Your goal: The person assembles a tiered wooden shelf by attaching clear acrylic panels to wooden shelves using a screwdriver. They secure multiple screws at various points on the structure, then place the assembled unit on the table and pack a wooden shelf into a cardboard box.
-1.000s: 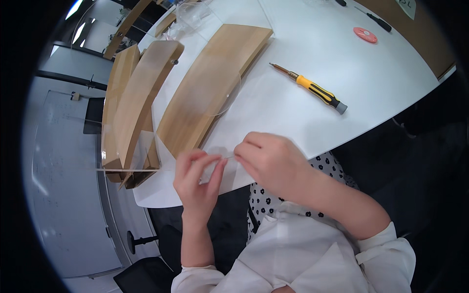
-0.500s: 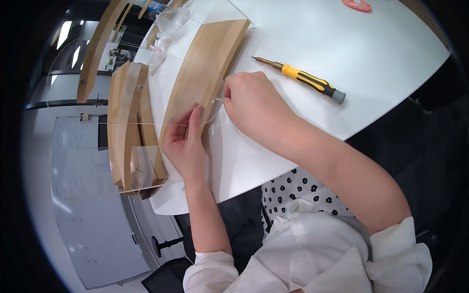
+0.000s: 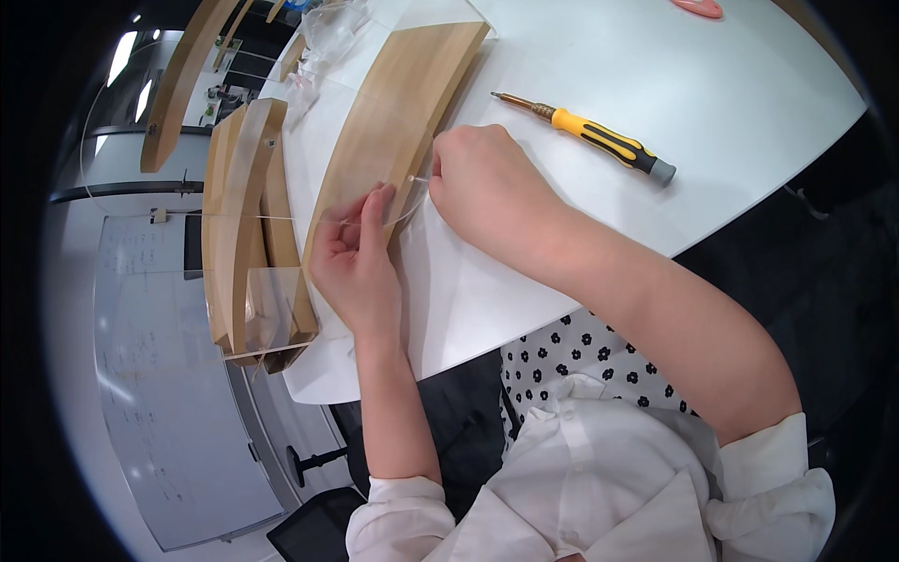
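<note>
My left hand point(image 3: 361, 267) pinches the edge of a clear plastic panel point(image 3: 375, 140), thumb above and fingers seen through the sheet. A curved wooden piece point(image 3: 393, 98) lies under the panel on the white table. Just right of the panel's rounded corner, my right hand point(image 3: 492, 187) is closed with its fingertips pressed together. From those fingertips a small pale pin-like piece point(image 3: 420, 180) points toward the wooden piece's side; its full shape is hidden by my hand. A yellow and black screwdriver point(image 3: 604, 140) lies on the table beyond my right hand.
More curved wooden pieces point(image 3: 248, 225) with clear panels stand at the table's left edge. Crumpled clear plastic bags point(image 3: 332, 33) lie at the far left. A pink object point(image 3: 698, 7) sits at the far edge of view. The white table point(image 3: 749, 112) has a curved near edge.
The view has shifted slightly, so the table things appear moved a little. Both hands keep nearly the same hold and place at the panel's corner.
</note>
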A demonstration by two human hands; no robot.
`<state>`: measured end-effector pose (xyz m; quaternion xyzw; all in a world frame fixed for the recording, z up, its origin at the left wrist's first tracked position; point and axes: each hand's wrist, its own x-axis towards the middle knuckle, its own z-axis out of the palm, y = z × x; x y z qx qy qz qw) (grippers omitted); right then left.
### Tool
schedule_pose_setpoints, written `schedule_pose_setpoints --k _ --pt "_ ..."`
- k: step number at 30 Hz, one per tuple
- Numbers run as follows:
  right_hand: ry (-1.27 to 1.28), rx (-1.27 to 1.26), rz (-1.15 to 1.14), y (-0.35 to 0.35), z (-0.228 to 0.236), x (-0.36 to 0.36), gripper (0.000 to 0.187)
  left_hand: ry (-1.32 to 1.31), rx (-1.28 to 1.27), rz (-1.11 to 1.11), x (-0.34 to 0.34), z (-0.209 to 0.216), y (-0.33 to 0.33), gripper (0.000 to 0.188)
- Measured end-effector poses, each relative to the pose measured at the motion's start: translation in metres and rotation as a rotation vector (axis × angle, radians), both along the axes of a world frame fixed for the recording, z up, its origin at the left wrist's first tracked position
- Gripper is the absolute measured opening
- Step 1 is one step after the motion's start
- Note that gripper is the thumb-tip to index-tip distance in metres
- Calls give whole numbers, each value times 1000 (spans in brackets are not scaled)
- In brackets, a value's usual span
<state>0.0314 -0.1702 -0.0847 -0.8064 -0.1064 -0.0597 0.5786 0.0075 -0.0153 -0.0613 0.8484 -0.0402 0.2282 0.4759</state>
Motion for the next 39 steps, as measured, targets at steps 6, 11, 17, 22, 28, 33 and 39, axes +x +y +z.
schedule_pose_setpoints --k 6,11,17,22,28,33,39 --pt "-8 11 3 5 0 3 6 -21 -31 0 1 -4 2 13" --pt "22 -40 -9 8 7 2 5 -29 -30 10 2 -6 4 13" --pt "34 -131 3 9 25 -1 3 -28 -15 28 1 -5 6 12" --pt "-140 -183 -62 21 11 -5 10 -11 -52 2 0 -2 2 11" --pt "254 140 18 12 23 2 13 25 -14 37 -1 -1 3 11" --pt "372 194 21 15 26 0 16 -35 -89 17 2 -8 7 12" --pt "15 41 -68 21 7 -5 15 -34 -81 44 4 -14 9 13"
